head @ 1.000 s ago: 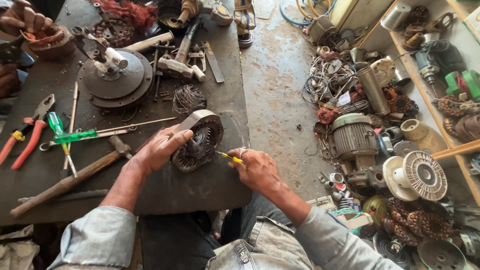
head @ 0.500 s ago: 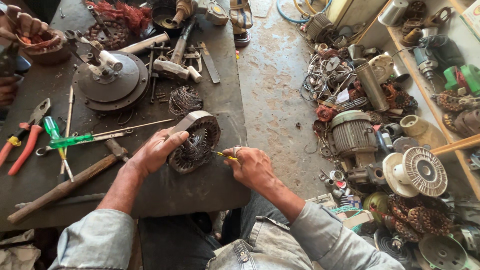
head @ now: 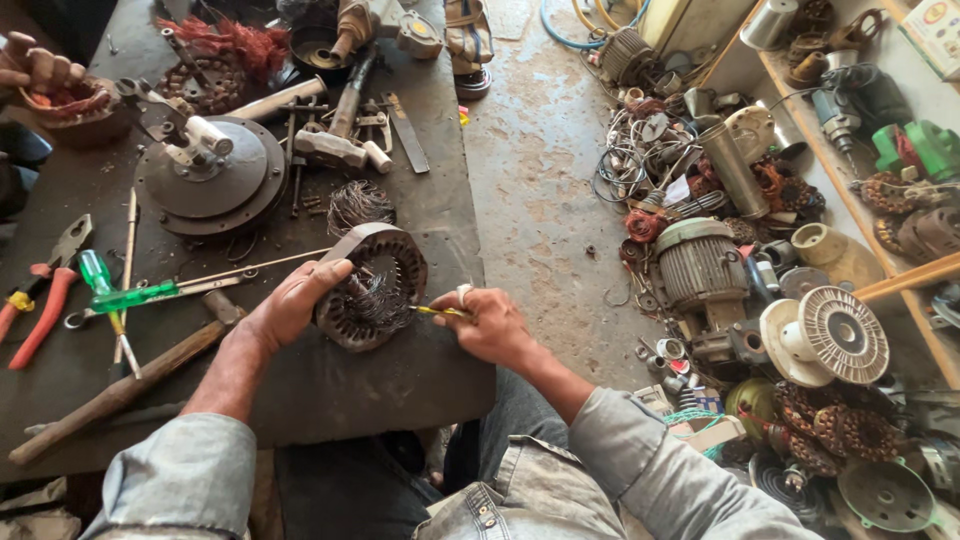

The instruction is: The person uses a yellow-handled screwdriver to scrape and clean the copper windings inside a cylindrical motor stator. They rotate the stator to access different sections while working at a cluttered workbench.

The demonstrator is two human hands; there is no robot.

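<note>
A round motor stator (head: pixel 385 262) with loose copper windings stands tilted on its edge near the front of the dark workbench (head: pixel 330 385). My left hand (head: pixel 290 302) grips its left rim and steadies it. My right hand (head: pixel 488 325) holds a thin yellow-handled tool (head: pixel 436 312) whose tip pokes into the windings inside the stator's bore. A ring sits on one finger of my right hand.
A hammer (head: pixel 120 390), green screwdriver (head: pixel 135 295), red pliers (head: pixel 45 300) and a disc-shaped motor cover (head: pixel 205 175) lie left on the bench. Another person's hand (head: pixel 40 72) holds a part at far left. Motors, coils and fan parts (head: pixel 820 335) crowd the floor at right.
The view has shifted slightly. My right hand has pushed the yellow tool's tip further into the stator windings; my left hand keeps its hold on the rim.
</note>
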